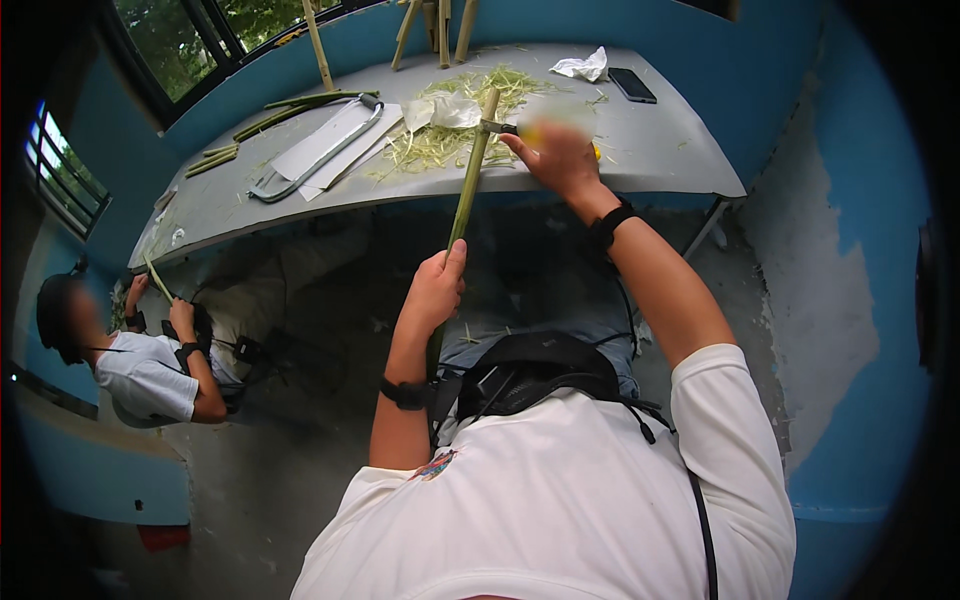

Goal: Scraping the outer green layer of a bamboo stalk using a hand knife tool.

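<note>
One green bamboo stick (468,185), slanting from the lap up across the near edge of a grey tabletop (660,150), pale upper end above a heap of shavings (425,148). Left hand (438,285) wrapped firmly around the lower part on the near side of that edge, thumb laid along the stem. Right hand (558,155) beside the upper end, curled about the handle of a knife (500,128), thumb pointing toward the stick; fingers partly blurred, exact placement not readable. Blade set crosswise against the stick, just below its tip

To the left on the tabletop: metal-framed saw (273,188) resting over white sheets (308,152), with long green stalks (262,122) beyond and short cut pieces (212,160) farther left. Among the shavings, crumpled translucent plastic (452,110). Toward the far right corner, crumpled white tissue (583,66) just beside a dark phone (632,85). At the far edge, several bamboo poles (465,30), standing roughly upright. At far left, near the tabletop's end, seated co-worker (150,375) in a light shirt, with a thin green strip (158,280) between both hands
</note>
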The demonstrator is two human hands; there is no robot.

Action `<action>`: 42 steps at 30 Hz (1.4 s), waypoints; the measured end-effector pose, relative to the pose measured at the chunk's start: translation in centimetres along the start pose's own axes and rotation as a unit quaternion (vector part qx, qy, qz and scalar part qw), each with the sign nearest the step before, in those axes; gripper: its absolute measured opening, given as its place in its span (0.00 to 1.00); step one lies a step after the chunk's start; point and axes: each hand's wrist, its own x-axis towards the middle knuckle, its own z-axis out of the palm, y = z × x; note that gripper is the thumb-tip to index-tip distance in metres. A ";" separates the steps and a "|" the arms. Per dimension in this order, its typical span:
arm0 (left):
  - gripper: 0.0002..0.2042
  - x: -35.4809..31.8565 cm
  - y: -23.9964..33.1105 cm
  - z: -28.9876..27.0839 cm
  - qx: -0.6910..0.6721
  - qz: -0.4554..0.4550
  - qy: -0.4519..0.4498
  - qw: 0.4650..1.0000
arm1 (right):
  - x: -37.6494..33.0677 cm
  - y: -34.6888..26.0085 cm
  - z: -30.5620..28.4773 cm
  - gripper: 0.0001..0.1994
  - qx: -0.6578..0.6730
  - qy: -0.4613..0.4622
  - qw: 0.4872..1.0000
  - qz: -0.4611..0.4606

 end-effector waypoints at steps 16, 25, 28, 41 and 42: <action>0.32 -0.2 -0.5 1.8 0.243 0.143 0.125 0.951 | -0.1 0.5 0.3 0.34 0.023 -0.036 0.997 0.059; 0.34 -0.3 -3.5 -0.3 0.161 0.083 0.085 0.980 | 0.4 0.2 0.3 0.36 0.031 -0.040 0.998 0.045; 0.34 0.9 -3.6 -0.6 0.144 0.075 0.076 0.984 | 0.7 0.2 0.0 0.36 0.036 -0.039 0.998 0.039; 0.26 2.9 1.3 0.2 -0.047 -0.026 -0.028 0.998 | 0.4 0.9 0.4 0.36 0.081 -0.096 0.992 -0.031; 0.26 3.1 1.6 0.1 -0.051 -0.030 -0.030 0.998 | 0.7 0.9 0.3 0.36 0.080 -0.107 0.991 -0.028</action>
